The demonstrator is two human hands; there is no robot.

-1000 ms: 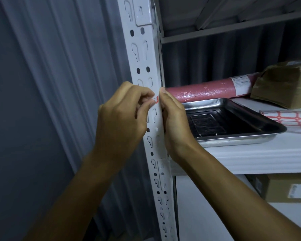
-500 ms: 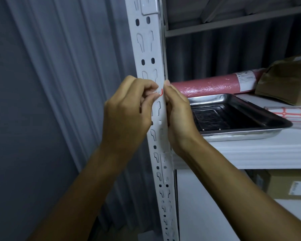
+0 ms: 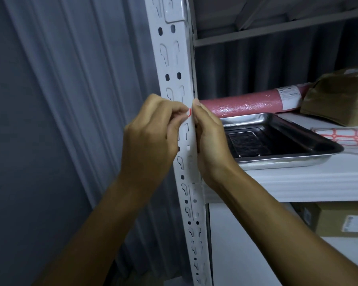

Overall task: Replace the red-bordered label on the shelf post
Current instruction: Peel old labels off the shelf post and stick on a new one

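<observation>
Head view, only camera. Hands hold at the white perforated steel shelf post (image 3: 179, 83), at the same slot level as half a second and a second ago; only the framing has drifted, no real travel of either hand along the post. Left hand (image 3: 151, 131) curled, thumb and forefinger pinching at the small red-bordered label (image 3: 189, 112), of which just a red corner shows between the two hands. Right hand (image 3: 210, 139) lies against the post's right edge, thumb tip up beside that red corner; whether it pinches the label or merely steadies the post, cannot tell. Label still on the post face, at thumb height, mostly hidden by fingers.

Judgement: no visible lift of the label across the three frames, so peeling is at the pick-an-edge stage and old label is not yet off.

On the white shelf board (image 3: 298, 178) behind: shiny rectangular steel tray (image 3: 281, 139), pink plastic-wrapped roll (image 3: 252, 104), brown paper parcel (image 3: 339, 100), and a sheet of red-bordered blank labels (image 3: 347, 137) just right of the tray, presumably the replacement stock, untouched.
</observation>
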